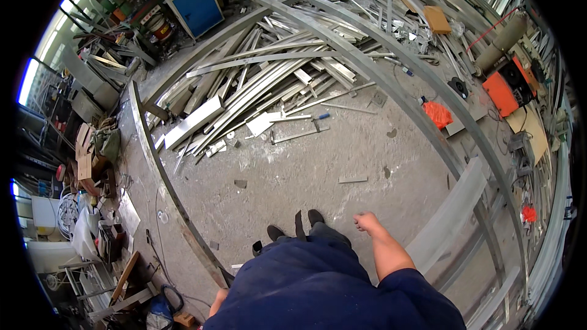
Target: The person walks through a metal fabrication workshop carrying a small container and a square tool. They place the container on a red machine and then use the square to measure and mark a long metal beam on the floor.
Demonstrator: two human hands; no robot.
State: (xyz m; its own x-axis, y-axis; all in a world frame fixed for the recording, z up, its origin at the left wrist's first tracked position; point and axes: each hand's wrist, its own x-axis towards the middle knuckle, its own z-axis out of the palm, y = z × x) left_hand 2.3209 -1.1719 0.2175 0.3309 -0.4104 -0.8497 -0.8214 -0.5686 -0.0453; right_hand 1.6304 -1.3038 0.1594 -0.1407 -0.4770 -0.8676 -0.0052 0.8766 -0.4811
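My right hand (pixel 366 222) hangs over the concrete floor, in front of and to the right of my shoes. Its fingers are curled in, and nothing shows in them. A short flat metal strip (pixel 353 179) lies on the floor beyond it. Only a small part of my left hand (pixel 219 297) shows beside my dark blue shirt, its fingers hidden. That hand is close to the near end of a long metal bar (pixel 160 174) on my left; whether it touches the bar cannot be made out.
Ahead lies a heap of metal profiles (pixel 263 95). Long metal beams (pixel 367 64) run along the far and right sides. A blue cabinet (pixel 194 7) stands far left. An orange bag (pixel 437 113) and an orange-and-black machine (pixel 510 87) are on the right. Cardboard boxes (pixel 85 156) and cables lie left.
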